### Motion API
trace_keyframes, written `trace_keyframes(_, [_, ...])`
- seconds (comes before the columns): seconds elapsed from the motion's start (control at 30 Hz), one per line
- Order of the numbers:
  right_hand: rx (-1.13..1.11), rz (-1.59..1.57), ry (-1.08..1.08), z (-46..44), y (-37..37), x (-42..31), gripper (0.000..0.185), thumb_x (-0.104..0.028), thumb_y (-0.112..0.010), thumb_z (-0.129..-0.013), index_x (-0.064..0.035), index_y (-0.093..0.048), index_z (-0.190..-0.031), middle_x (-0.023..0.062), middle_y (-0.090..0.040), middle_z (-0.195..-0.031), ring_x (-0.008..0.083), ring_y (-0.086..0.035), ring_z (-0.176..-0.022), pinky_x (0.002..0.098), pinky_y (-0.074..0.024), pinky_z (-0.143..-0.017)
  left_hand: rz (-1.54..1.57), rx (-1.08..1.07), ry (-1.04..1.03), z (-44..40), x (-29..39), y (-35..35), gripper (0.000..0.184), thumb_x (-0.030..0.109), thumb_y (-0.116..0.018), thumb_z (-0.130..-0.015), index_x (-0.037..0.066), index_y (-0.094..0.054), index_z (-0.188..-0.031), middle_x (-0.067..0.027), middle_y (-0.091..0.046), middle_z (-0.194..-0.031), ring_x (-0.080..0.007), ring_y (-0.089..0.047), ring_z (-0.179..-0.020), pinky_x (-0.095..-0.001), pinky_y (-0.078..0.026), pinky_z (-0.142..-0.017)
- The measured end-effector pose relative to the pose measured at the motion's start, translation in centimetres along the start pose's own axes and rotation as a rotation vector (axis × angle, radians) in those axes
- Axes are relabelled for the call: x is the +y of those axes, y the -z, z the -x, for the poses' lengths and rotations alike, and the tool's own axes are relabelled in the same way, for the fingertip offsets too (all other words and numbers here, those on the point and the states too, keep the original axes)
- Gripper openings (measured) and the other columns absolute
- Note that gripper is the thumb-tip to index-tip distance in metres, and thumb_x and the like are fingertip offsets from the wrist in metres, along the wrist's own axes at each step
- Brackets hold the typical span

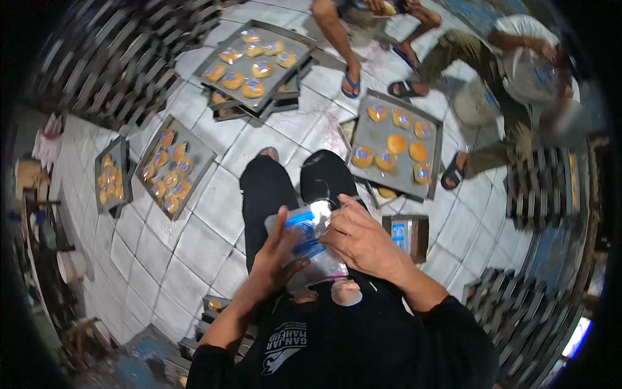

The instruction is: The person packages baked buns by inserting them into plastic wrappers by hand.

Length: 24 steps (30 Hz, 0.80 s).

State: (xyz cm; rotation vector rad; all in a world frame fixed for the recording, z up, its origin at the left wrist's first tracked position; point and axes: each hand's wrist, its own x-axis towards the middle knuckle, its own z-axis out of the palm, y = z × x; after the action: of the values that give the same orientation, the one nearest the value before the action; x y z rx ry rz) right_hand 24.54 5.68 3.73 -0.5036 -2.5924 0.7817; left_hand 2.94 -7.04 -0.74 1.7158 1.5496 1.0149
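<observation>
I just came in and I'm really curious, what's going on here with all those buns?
Somebody has clear plastic with blue print in front of them, with the left hand and the right hand both on it. Round buns sit on grey trays around the tiled floor, many showing blue print. On the right, a box holds more blue-printed plastic. Two other people are nearby.

My left hand [275, 249] and right hand [355, 236] cover parts of the bag [304, 241], whose print I can't read. My left forearm hides some of the low trays [208, 316]. The top edge cuts off one person [337, 39]; another person's [466, 55] face is blurred. The dark rim swallows, I think, the rack's [123, 58] far side.
</observation>
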Motion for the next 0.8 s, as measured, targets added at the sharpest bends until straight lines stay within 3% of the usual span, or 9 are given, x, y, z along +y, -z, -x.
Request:
trace_keyframes(0.07, [0.065,-0.344,0.085,1.2,1.0,2.5,0.019,-0.009,-0.071,-0.085,-0.0049,-0.068,-0.104,0.0090,-0.064,-0.099,0.0275,-0.063,-0.096,0.0468,-0.0511,-0.102,0.341,-0.300,0.435,-1.2,1.3,1.0,0.033,0.006,-0.070,-0.090,0.005,-0.066,-0.123,-0.0181,-0.067,-0.125,-0.0355,-0.063,-0.119,-0.0399,-0.051,-0.099])
trace_keyframes(0.13, [-0.132,-1.317,-0.737,4.5,1.2,8.7,0.011,-0.010,-0.066,-0.092,-0.0033,-0.067,-0.101,0.0095,-0.070,-0.100,0.0307,-0.068,-0.093,0.0476,-0.0531,-0.097,0.220,-0.470,0.322,-2.7,-0.1,1.8,0.012,0.003,-0.066,-0.094,0.000,-0.072,-0.104,-0.0118,-0.075,-0.098,-0.0247,-0.073,-0.092,-0.0354,-0.056,-0.080])
trace_keyframes(0.27, [-0.666,0.409,-1.121,15.9,-10.2,24.3,0.024,-0.024,-0.062,-0.096,-0.0043,-0.071,-0.106,0.0153,-0.073,-0.102,0.0246,-0.073,-0.095,0.0401,-0.0600,-0.079,0.907,0.167,0.370,-7.0,-4.5,3.2,0.018,0.013,-0.060,-0.100,-0.003,-0.066,-0.107,-0.0147,-0.073,-0.096,-0.0238,-0.072,-0.088,-0.0336,-0.057,-0.074])
trace_keyframes(0.33, [-0.795,0.193,-0.938,23.0,-15.0,30.3,0.030,-0.035,-0.063,-0.093,-0.0066,-0.073,-0.094,0.0134,-0.073,-0.086,0.0206,-0.073,-0.086,0.0370,-0.0593,-0.074,0.719,0.522,0.484,-11.6,-2.9,2.3,0.027,0.021,-0.054,-0.105,-0.004,-0.063,-0.110,-0.0161,-0.071,-0.088,-0.0231,-0.071,-0.081,-0.0338,-0.058,-0.074])
trace_keyframes(0.4, [-0.424,-0.742,-1.376,22.8,-15.0,31.7,0.032,-0.037,-0.060,-0.091,-0.0081,-0.072,-0.088,0.0109,-0.072,-0.078,0.0235,-0.071,-0.074,0.0385,-0.0569,-0.069,0.637,0.543,0.508,-13.2,-4.2,1.0,0.029,0.025,-0.051,-0.106,-0.003,-0.061,-0.107,-0.0147,-0.069,-0.085,-0.0206,-0.069,-0.077,-0.0332,-0.058,-0.072])
trace_keyframes(0.43, [-0.380,-0.573,-1.189,23.6,-16.8,34.0,0.033,-0.040,-0.060,-0.090,-0.0084,-0.071,-0.087,0.0104,-0.069,-0.071,0.0237,-0.068,-0.064,0.0373,-0.0541,-0.065,0.563,0.501,0.504,-12.7,-5.5,0.6,0.028,0.025,-0.051,-0.107,-0.002,-0.060,-0.106,-0.0140,-0.068,-0.086,-0.0199,-0.069,-0.078,-0.0333,-0.058,-0.071])
trace_keyframes(0.53, [-0.245,-0.117,-1.173,19.6,-18.1,35.9,0.039,-0.042,-0.060,-0.092,-0.0041,-0.071,-0.093,0.0237,-0.071,-0.094,0.0434,-0.067,-0.091,0.0515,-0.0515,-0.081,0.502,0.460,0.470,-13.0,-6.4,-0.7,0.025,0.024,-0.053,-0.106,0.000,-0.059,-0.104,-0.0125,-0.068,-0.083,-0.0189,-0.067,-0.073,-0.0334,-0.057,-0.068])
trace_keyframes(0.67, [-0.193,-0.610,-1.076,10.5,-18.6,36.8,0.033,-0.033,-0.060,-0.095,-0.0012,-0.068,-0.088,0.0196,-0.067,-0.077,0.0336,-0.067,-0.073,0.0417,-0.0528,-0.069,0.474,0.526,0.468,-12.8,-7.1,-1.0,0.024,0.024,-0.054,-0.105,0.001,-0.057,-0.102,-0.0137,-0.067,-0.078,-0.0203,-0.064,-0.067,-0.0334,-0.053,-0.060])
trace_keyframes(0.8, [0.122,-0.471,-0.777,5.4,-22.5,40.1,0.025,-0.028,-0.061,-0.095,-0.0035,-0.068,-0.093,0.0195,-0.069,-0.082,0.0352,-0.068,-0.074,0.0428,-0.0528,-0.068,0.432,0.516,0.455,-12.1,-7.4,-0.4,0.023,0.024,-0.054,-0.105,0.002,-0.056,-0.103,-0.0171,-0.067,-0.077,-0.0231,-0.064,-0.064,-0.0357,-0.053,-0.055])
